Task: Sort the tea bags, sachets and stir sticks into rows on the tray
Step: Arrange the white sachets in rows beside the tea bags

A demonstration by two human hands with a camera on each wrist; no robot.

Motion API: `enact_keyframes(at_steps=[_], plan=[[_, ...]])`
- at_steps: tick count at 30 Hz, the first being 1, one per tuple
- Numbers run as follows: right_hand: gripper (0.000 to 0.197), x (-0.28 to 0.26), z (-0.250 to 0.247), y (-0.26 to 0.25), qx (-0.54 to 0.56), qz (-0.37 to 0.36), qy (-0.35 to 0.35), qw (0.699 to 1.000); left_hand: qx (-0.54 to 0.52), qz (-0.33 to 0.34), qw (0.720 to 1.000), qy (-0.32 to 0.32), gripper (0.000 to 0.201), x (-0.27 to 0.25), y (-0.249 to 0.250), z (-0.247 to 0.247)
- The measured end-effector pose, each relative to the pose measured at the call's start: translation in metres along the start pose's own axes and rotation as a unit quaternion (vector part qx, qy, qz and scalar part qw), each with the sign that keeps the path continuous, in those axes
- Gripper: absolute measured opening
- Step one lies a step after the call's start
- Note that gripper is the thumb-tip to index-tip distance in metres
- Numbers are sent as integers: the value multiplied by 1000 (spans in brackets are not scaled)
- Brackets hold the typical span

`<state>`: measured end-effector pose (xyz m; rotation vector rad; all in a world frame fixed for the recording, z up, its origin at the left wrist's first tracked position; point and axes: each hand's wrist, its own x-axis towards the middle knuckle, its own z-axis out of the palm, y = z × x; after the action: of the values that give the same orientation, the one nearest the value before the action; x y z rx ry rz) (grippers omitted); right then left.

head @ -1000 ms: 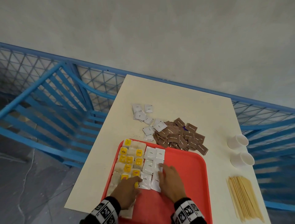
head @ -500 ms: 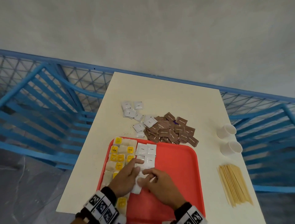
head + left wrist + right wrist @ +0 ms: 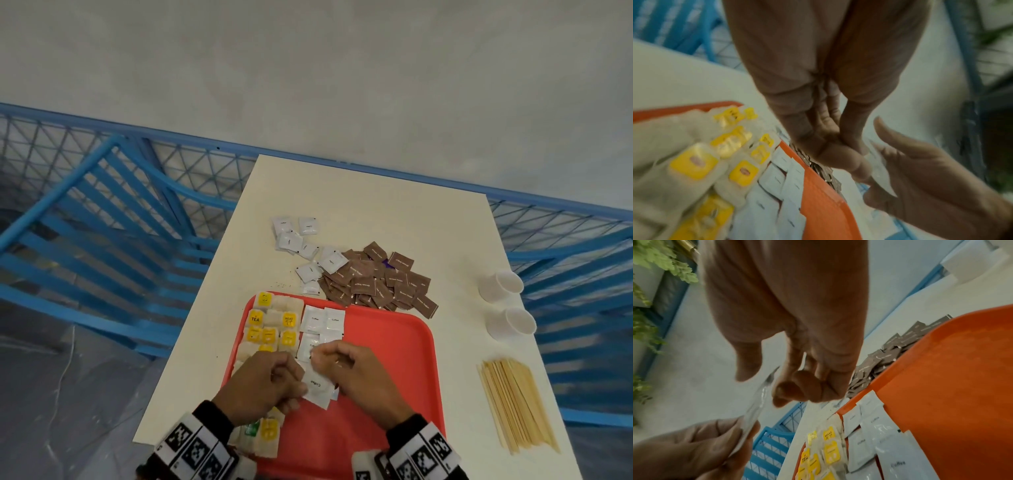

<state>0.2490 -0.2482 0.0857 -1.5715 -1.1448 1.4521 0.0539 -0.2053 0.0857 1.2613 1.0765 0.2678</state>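
Note:
Over the red tray (image 3: 387, 346) both hands meet around a white coffee sachet (image 3: 317, 385). My left hand (image 3: 294, 387) grips its lower left edge. My right hand (image 3: 325, 359) has curled fingers pinching its upper end. The right wrist view shows this sachet (image 3: 756, 400) edge-on between the two hands. Yellow-tagged tea bags (image 3: 270, 322) fill the tray's left side, with a row of white sachets (image 3: 322, 318) beside them. More white sachets (image 3: 298, 240) and a heap of brown sachets (image 3: 373, 281) lie on the table behind the tray. Wooden stir sticks (image 3: 513, 404) lie to the right.
Two white paper cups (image 3: 500, 286) (image 3: 510, 323) lie on their sides near the table's right edge. The cream table (image 3: 359, 205) is narrow, with a blue mesh railing (image 3: 171, 164) behind and blue slatted benches to the left and right.
Both hands lay flat on the white sachets on the tray a second ago. They have since curled and lifted one sachet between them.

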Motion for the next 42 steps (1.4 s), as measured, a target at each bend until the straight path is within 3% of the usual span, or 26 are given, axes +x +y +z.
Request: enact_keyframes(at_steps=[3, 7, 12, 14, 18, 20, 25, 33, 37, 42], plan=[[7, 6, 0, -5, -13, -13, 16, 1000, 69, 57, 995, 49, 8, 4, 3, -7], [12, 5, -10, -6, -6, 20, 4, 1000, 22, 120, 982, 141, 19, 14, 10, -19], [14, 6, -15, -10, -103, -28, -43, 993, 134, 172, 975, 36, 28, 24, 27, -11], [12, 7, -12, -8, -110, -43, -49, 992, 139, 186, 972, 26, 28, 26, 30, -6], [21, 1, -5, 26, -102, 19, -36, 994, 109, 149, 978, 99, 17, 26, 11, -7], [29, -4, 2, 50, -110, 84, -49, 989, 171, 112, 973, 109, 8, 21, -13, -13], [33, -1, 19, 86, -184, 136, -30, 973, 277, 8, 961, -23, 7, 6, -70, -23], [38, -3, 23, 103, -236, 147, 24, 960, 317, 29, 944, -87, 19, 3, -82, -6], [45, 6, 36, 108, -279, 157, 50, 946, 389, 45, 916, -88, 33, 5, -85, 10], [41, 9, 50, 110, -294, 158, 37, 942, 462, 15, 881, -98, 46, 2, -88, 20]])
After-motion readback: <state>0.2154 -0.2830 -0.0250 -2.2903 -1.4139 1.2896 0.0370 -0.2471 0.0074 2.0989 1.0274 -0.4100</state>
